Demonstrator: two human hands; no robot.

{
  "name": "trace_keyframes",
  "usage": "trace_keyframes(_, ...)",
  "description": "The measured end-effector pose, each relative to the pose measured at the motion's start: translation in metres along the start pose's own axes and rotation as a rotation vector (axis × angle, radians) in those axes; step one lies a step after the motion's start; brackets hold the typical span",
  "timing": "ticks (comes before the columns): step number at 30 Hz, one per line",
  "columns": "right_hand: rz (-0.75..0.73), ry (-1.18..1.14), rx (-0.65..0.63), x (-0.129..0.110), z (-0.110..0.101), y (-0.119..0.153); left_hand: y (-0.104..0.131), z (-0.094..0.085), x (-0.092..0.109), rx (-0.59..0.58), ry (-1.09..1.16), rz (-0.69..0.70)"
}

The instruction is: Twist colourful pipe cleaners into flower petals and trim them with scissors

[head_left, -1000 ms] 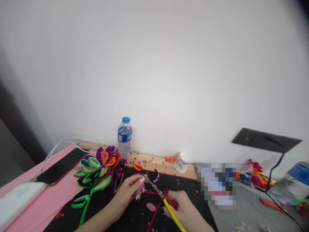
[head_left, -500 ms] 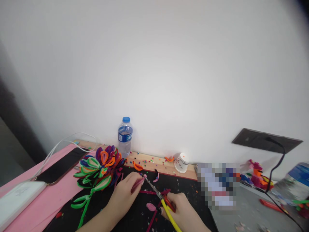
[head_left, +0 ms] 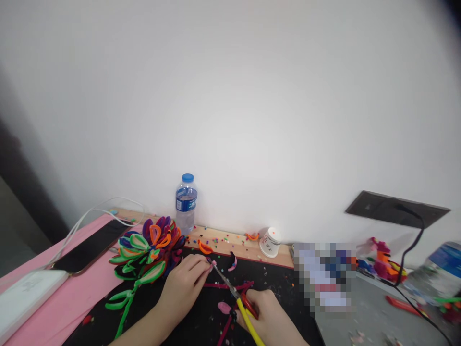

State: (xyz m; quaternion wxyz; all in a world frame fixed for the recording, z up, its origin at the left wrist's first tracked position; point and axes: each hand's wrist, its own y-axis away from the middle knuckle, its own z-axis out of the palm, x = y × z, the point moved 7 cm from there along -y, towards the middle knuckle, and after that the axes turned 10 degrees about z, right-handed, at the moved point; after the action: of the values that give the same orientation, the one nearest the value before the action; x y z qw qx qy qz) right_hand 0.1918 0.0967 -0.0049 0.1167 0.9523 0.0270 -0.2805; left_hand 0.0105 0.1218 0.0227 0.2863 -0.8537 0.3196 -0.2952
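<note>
My left hand (head_left: 187, 283) is closed in a pinch, with a small pink fuzzy piece (head_left: 214, 264) at its fingertips. My right hand (head_left: 264, 310) is wrapped round scissors (head_left: 245, 317) with yellow and red handles. Their blades point up and left and reach the pink piece. Beneath the blades, magenta fuzzy stems (head_left: 219, 286) lie on the black mat (head_left: 194, 317). A pink oval fuzzy petal (head_left: 224, 307) sits just left of the scissors' handles. Left of my left hand rests a multicoloured fuzzy flower bunch (head_left: 151, 245) with green stem and leaves.
A water bottle (head_left: 186, 204) and an upturned paper cup (head_left: 270, 242) stand by the wall. On the left lie a phone (head_left: 90, 245), a white device (head_left: 30, 300) and cables. At right are a red tool (head_left: 403, 306), a large clear container (head_left: 437, 271) and a black cord.
My left hand has turned slightly, and the pink strip that showed between its fingers is now hidden. The scissors and my right hand have shifted slightly left.
</note>
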Motion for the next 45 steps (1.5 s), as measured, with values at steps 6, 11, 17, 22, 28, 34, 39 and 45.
trace_keyframes(6, 0.013, 0.036, 0.015, 0.0, -0.001, -0.001, 0.0, 0.0, -0.001, -0.024, -0.005, 0.005)
trace_keyframes(11, 0.017, 0.032, 0.001, 0.0, 0.0, -0.001, -0.001, 0.004, -0.005, -0.09, 0.064, -0.061)
trace_keyframes(17, 0.027, 0.059, 0.023, 0.005, -0.004, -0.001, -0.002, 0.005, -0.011, -0.052, 0.324, -0.232)
trace_keyframes(22, 0.034, 0.118, 0.042, 0.007, -0.011, -0.002, -0.001, 0.012, -0.018, -0.07, 0.547, -0.401)
trace_keyframes(28, -0.005, 0.171, 0.085, 0.008, -0.018, -0.004, 0.006, 0.032, -0.022, -0.089, 0.963, -0.592)
trace_keyframes(34, -0.052, 0.144, 0.044, 0.008, -0.02, -0.002, 0.011, 0.04, -0.016, -0.064, 1.26, -0.718)
trace_keyframes(39, -0.086, 0.132, 0.02, 0.005, -0.02, -0.003, 0.017, 0.046, -0.008, -0.045, 1.516, -0.824)
trace_keyframes(45, -0.112, 0.107, -0.001, 0.005, -0.016, -0.005, 0.02, 0.049, 0.006, -0.047, 1.818, -0.829)
